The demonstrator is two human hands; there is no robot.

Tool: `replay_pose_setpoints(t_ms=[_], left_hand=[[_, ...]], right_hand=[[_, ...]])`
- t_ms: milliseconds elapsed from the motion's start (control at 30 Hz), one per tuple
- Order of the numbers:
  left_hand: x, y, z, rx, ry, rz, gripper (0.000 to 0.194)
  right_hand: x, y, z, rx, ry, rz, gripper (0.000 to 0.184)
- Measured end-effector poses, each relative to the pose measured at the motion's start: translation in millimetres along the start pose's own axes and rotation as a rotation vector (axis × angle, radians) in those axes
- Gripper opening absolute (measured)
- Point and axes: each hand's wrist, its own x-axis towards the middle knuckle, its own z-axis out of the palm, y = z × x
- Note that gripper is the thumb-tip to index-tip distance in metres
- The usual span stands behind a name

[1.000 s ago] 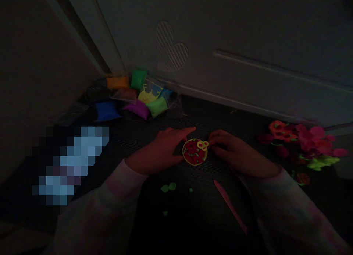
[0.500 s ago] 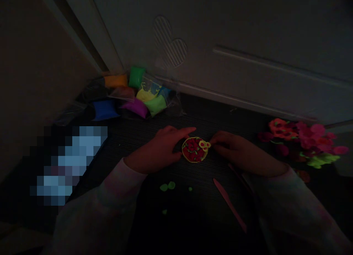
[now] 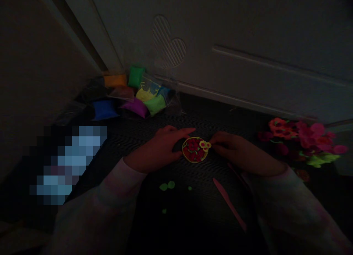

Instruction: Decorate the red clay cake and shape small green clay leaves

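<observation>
Left hand point(image 3: 162, 149), fingers parted, brackets red clay disc point(image 3: 193, 147); green bits point(image 3: 195, 152) on. Right hand point(image 3: 236, 151) probably pinches overhanging yellow rings point(image 3: 205, 145); placement looks unfinished.

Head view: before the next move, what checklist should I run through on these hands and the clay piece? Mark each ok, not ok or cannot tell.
1. Left hand open beside the yellow-rimmed clay disc: ok.
2. Right hand fingertips at the yellow rings on the disc's upper right: ok. Firmness of any grip: cannot tell.
3. Rings fully stuck to the disc: cannot tell.
4. Pink knife apart from both hands: ok.
5. Green pieces apart from the disc: ok.
6. Lighting bright enough for fine detail: not ok, the picture is very dark.
</observation>
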Motion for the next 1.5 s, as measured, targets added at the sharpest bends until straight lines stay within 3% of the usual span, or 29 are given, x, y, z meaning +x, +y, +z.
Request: replay_pose_setpoints(t_ms=[200, 333, 500, 633, 733, 867, 967, 1100, 1233, 1333, 1500], left_hand=[[-1, 1, -0.3, 0.007, 0.004, -0.003, 0.058], [-2, 6, -4.1, 0.022, 0.090, 0.018, 0.051], [-7, 15, -15.5, 0.072, 0.233, 0.048, 0.043], [-19, 25, -26.8, 0.070, 0.337, 0.038, 0.039], [-33, 31, -32.4, 0.067, 0.408, 0.025, 0.037], [-58, 34, -30.9, 0.073, 0.481, 0.016, 0.035], [-79, 30, -22.0, 0.097, 0.471, -0.008, 0.033], [-104, 21, -1.5, 0.130, 0.408, -0.033, 0.024], [-116, 15, 22.4, 0.145, 0.339, -0.036, 0.020], [-118, 13, 36.2, 0.159, 0.316, -0.011, 0.021], [-115, 11, 48.3, 0.124, 0.360, -0.012, 0.019]], right_hand=[[0, 2, 1, 0.006, 0.042, 0.041, 0.017], [-7, -1, -7, 0.055, 0.134, 0.096, 0.016], [-38, -29, -32, 0.183, 0.391, 0.131, 0.015], [-70, -52, -44, 0.069, 0.452, 0.176, 0.019], [-96, -62, -40, 0.024, 0.501, 0.190, 0.023], [-129, -73, -15, 0.083, 0.570, 0.193, 0.023], [-143, -79, 22, 0.151, 0.537, 0.177, 0.021], [-136, -83, 83, 0.257, 0.423, 0.184, 0.020], [-111, -86, 129, 0.301, 0.475, 0.136, 0.018], [-96, -90, 142, 0.230, 0.522, 0.136, 0.016], [-81, -82, 139, 0.068, 0.629, 0.169, 0.018]])
